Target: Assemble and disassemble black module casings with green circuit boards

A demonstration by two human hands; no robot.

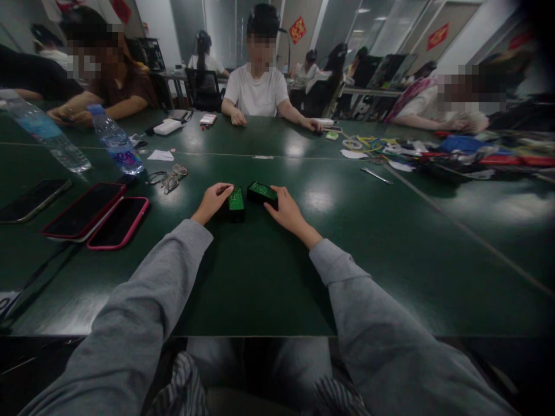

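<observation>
Two small black boxes with green circuit-board-like tops are at the middle of the table. My left hand (211, 202) grips the left side of one black box (236, 200), which stands with its short side toward me. Around the right end of the other black box (260, 193) my right hand (288, 211) is closed, thumb in front. That box lies turned at an angle, and a narrow gap parts the two. Some fingers of both hands are hidden behind the boxes.
Left on the green table (269, 277) are several phones, among them a pink-cased phone (118, 223), eyeglasses (174, 179) and a water bottle (117, 141). A metal tool (376, 175) lies right of the boxes, near a cable pile (468, 153). Across sits a person (256, 89).
</observation>
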